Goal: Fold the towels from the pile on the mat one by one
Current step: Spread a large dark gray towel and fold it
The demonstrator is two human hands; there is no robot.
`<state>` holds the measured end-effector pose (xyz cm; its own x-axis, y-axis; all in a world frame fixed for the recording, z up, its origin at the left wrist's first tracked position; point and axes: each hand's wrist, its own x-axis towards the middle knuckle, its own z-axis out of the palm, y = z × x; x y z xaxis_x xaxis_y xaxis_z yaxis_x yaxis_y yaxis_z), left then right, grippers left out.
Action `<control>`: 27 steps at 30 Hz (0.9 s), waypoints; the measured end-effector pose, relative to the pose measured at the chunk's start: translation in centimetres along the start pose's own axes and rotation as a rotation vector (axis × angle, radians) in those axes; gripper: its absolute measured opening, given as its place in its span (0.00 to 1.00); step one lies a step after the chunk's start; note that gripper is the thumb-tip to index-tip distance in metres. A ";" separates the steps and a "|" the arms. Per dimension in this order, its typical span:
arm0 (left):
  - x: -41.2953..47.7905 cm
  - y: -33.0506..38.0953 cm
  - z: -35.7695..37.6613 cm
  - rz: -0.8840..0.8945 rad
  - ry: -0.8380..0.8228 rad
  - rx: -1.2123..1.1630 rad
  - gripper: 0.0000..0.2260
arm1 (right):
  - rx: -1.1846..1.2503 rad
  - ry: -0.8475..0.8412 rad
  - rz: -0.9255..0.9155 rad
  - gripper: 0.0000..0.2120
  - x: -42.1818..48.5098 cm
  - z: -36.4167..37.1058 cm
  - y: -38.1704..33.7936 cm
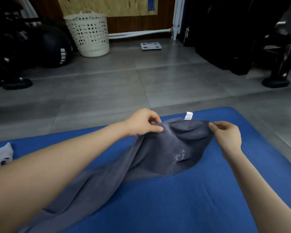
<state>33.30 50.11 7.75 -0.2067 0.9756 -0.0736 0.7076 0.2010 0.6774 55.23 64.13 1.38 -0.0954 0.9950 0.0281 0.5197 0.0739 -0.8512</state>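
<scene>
The dark grey towel [166, 148] was raised by its far edge above the blue mat [200, 199], and its near part trailed down on the mat toward the person. The left hand [142, 122] pinched one upper corner, with thumb and curled fingers [155, 129] closed on the cloth. The right hand [227, 133] pinched the other corner in the same way. Between the fingers of the two hands the edge sagged a little, and a white label [188, 116] stood up from it. Below the right fingers, small white embroidery [181, 156] showed on the towel. Far to the left of the left fingers, a white cloth [0, 155] lay on the mat. Beyond the fingers, on the grey tiled floor [175, 84], stood a white laundry basket [88, 34], a bathroom scale [151, 46] and a black ball [57, 47].
</scene>
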 end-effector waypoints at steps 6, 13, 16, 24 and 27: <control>-1.0 -4.7 1.5 -0.145 -0.088 0.118 0.06 | -0.501 -0.079 -0.162 0.14 -1.4 3.4 3.2; -8.9 -13.1 -4.0 -0.317 -0.165 0.489 0.08 | -0.598 -0.402 -0.561 0.13 -9.3 13.6 1.9; -12.8 -16.9 -5.5 -0.389 -0.189 0.602 0.08 | -0.607 -0.480 -0.686 0.10 -12.3 17.0 2.1; -21.9 -28.1 -5.1 -0.590 -0.047 0.596 0.09 | -0.734 -0.522 -0.951 0.16 -14.7 22.9 3.2; -25.2 -31.5 -3.6 -0.545 -0.144 0.588 0.13 | -0.750 -0.542 -0.944 0.18 -15.1 25.5 3.0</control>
<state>13.81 18.93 -9.10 -0.5639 0.7212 -0.4023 0.7801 0.6250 0.0270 36.60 47.67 -14.99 -0.9118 0.4017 0.0858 0.3906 0.9126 -0.1209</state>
